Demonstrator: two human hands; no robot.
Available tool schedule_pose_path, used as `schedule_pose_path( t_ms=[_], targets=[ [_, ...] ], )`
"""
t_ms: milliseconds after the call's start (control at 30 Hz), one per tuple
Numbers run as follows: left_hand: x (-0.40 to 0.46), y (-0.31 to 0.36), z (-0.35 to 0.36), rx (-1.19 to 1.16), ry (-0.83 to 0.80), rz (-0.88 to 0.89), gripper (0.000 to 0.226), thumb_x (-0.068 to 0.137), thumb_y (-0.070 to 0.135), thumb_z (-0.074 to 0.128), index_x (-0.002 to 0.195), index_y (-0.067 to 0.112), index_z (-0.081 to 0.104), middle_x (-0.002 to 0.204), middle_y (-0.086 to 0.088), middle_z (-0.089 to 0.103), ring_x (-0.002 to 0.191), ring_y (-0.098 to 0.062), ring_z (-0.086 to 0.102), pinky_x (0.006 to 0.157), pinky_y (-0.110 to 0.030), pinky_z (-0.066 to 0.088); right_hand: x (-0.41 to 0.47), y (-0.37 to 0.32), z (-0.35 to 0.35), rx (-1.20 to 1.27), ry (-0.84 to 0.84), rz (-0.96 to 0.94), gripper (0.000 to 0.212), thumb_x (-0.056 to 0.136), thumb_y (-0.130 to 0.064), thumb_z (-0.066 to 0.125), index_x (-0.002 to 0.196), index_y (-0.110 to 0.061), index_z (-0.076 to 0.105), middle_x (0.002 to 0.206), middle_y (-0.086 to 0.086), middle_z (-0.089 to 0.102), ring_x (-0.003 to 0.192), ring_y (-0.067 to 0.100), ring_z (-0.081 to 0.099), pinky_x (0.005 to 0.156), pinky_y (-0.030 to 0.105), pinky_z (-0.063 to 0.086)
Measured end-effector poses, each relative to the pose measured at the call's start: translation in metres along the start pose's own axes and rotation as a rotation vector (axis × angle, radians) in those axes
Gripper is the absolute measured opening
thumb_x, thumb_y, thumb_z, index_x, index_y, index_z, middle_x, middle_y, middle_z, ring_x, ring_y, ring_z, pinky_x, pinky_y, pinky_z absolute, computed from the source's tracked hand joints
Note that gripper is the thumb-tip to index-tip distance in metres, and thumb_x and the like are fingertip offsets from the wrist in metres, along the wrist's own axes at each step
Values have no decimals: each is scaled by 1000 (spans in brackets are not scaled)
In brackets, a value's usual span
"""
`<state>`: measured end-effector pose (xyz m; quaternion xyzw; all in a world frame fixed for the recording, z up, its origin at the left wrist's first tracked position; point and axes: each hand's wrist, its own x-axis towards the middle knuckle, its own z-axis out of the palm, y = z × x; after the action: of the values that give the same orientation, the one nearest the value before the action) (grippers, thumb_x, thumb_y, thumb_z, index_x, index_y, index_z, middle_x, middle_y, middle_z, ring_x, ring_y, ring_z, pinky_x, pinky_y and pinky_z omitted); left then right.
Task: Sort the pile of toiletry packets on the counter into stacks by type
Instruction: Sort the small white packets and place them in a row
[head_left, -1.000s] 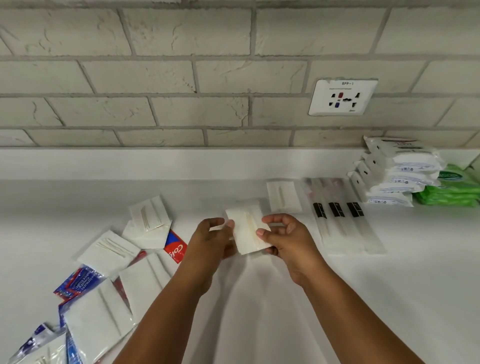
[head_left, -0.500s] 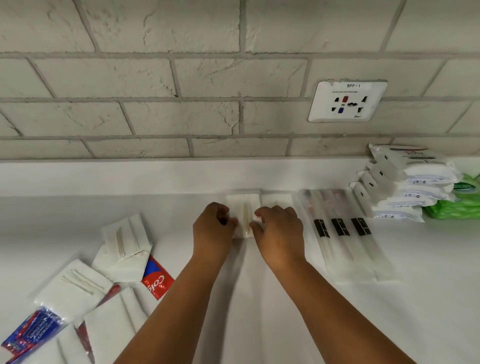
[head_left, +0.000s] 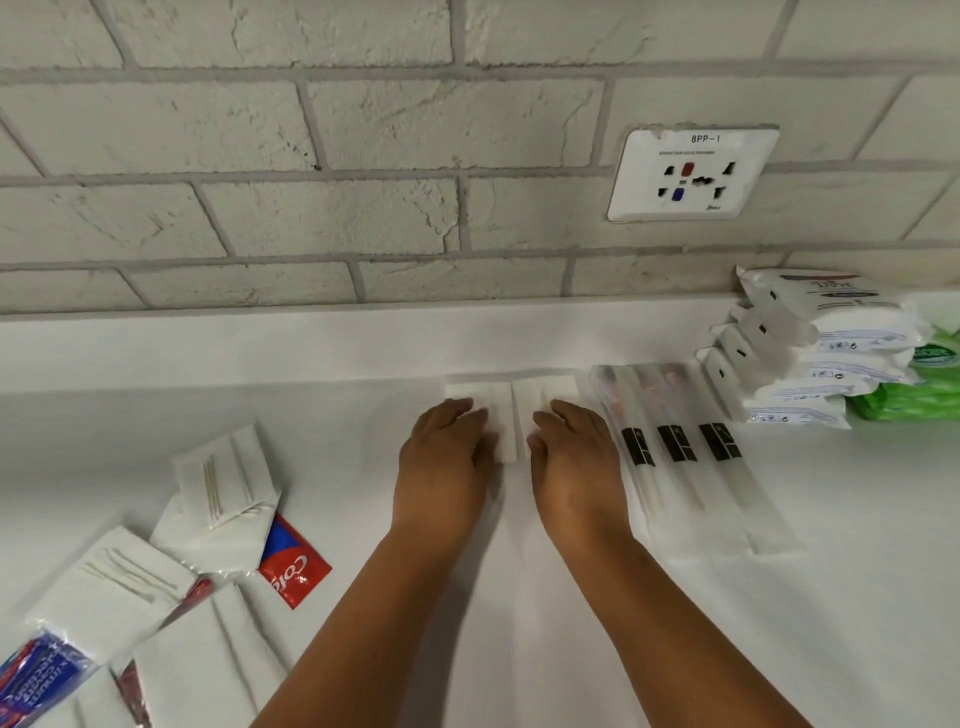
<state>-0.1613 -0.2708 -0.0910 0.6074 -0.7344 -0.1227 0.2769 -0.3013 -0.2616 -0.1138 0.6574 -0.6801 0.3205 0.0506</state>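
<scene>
Since 1 s ago you've set the white packet (head_left: 501, 423) down beside its twin (head_left: 545, 397) on the worktop (head_left: 519, 597) w/ left hand (head_left: 447, 457) & right hand (head_left: 574, 457) flat, fingers straight, pressing; lifting off carelessly could drag both askew.

Left hand (head_left: 448, 457) bare, no ring or glove | Right hand (head_left: 574, 457) bare, no ring | Both forearms uncovered to the frame's lower edge | No sleeve, watch or bracelet visible
</scene>
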Motion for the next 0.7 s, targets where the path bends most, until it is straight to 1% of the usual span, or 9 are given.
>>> schedule_pose_path(
  t_ms=[100, 267, 367, 433, 500, 567, 633, 700],
  targets=[
    [-3, 2, 6, 3, -47, 0, 33, 97, 28, 54, 124, 12, 65, 131, -5, 61, 126, -24, 51, 105, -29, 37, -1, 4, 2, 5, -13, 2, 18, 79, -5, 73, 97, -2, 71, 102, 15, 70, 98, 35, 65, 85, 42, 54],
    [-2, 0, 11, 4, -32, -18, 34, 97, 30, 53, 125, 13, 64, 131, -4, 60, 126, -22, 50, 106, -28, 36, -1, 4, 1, 2, 0, 13, 17, 82, -7, 71, 98, -3, 71, 102, 13, 69, 98, 34, 65, 85, 42, 54],
    [-3, -1, 13, 1, -16, 0, 34, 97, 29, 53, 124, 12, 64, 130, -5, 61, 125, -23, 51, 106, -31, 38, -1, 4, 1, -10, 2, 8, 15, 83, -7, 69, 97, -3, 71, 102, 13, 69, 98, 33, 64, 85, 42, 53],
    [-4, -1, 13, -3, -4, 1, 34, 97, 29, 53, 124, 12, 64, 130, -6, 61, 126, -25, 51, 106, -33, 39, -1, 4, 2, -21, 7, 4, 15, 84, -8, 68, 99, -4, 70, 105, 13, 69, 102, 34, 63, 87, 43, 53],
    [-5, 1, 12, 9, 43, 2, 36, 98, 31, 51, 123, 11, 65, 129, -8, 62, 126, -28, 52, 105, -37, 41, -1, 3, -1, -32, 21, 0, 18, 87, -12, 64, 103, -6, 70, 112, 12, 67, 109, 34, 61, 92, 45, 50],
    [-12, 3, 5, -11, 90, -20, 43, 97, 36, 42, 124, 11, 64, 130, -8, 61, 127, -29, 51, 104, -40, 43, -6, -3, -8, -29, 42, -18, 19, 89, -16, 62, 105, -9, 70, 117, 11, 65, 114, 33, 57, 95, 45, 48],
    [-23, 6, -6, -31, 109, -44, 45, 98, 38, 38, 126, 13, 62, 133, -6, 59, 128, -27, 49, 103, -40, 43, -15, -13, -17, -11, 35, -26, 22, 89, -21, 59, 105, -12, 70, 118, 8, 64, 115, 31, 56, 94, 43, 47],
    [-40, 5, -24, -33, 121, -95, 40, 100, 37, 41, 127, 16, 60, 135, -4, 56, 129, -24, 47, 104, -36, 39, -28, -30, -28, 20, -15, -29, 25, 88, -25, 58, 106, -14, 71, 119, 7, 64, 116, 30, 55, 94, 42, 46]
  ],
)
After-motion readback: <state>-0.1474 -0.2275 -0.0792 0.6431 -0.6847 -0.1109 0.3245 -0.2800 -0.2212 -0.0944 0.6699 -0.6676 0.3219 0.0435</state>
